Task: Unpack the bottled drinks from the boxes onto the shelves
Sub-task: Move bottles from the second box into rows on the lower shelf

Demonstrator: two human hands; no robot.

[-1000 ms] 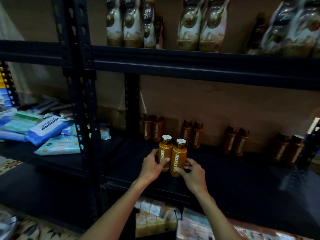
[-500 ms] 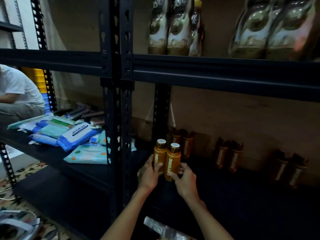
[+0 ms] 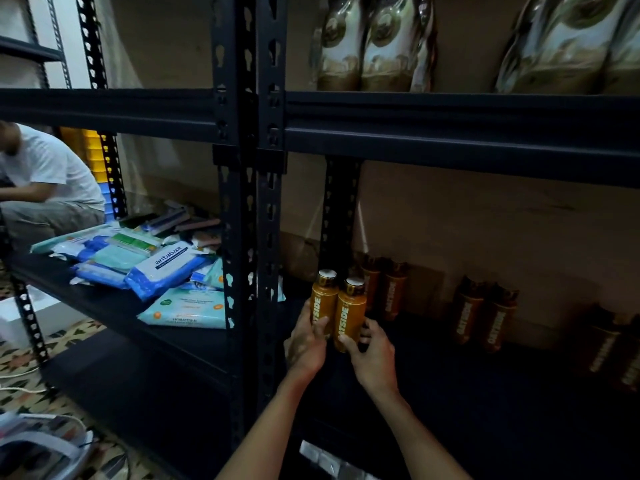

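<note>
Left hand [image 3: 306,344] grasps left bottle [image 3: 323,303] | right hand [image 3: 372,351] grasps right bottle [image 3: 349,317] | best set upright, aligned before rear pair [image 3: 384,289] on shelf [image 3: 485,393].

Seen from one wide-angle camera worn on the head, facing forward and a little down into a metal rack [image 3: 110,110], close to its middle shelf [image 3: 502,403]. Framed close, below centre, on the left hand [image 3: 306,344] round the left bottle [image 3: 323,299] and the right hand [image 3: 372,351] round the right bottle [image 3: 351,310], just right of an upright post [image 3: 239,209].
</note>
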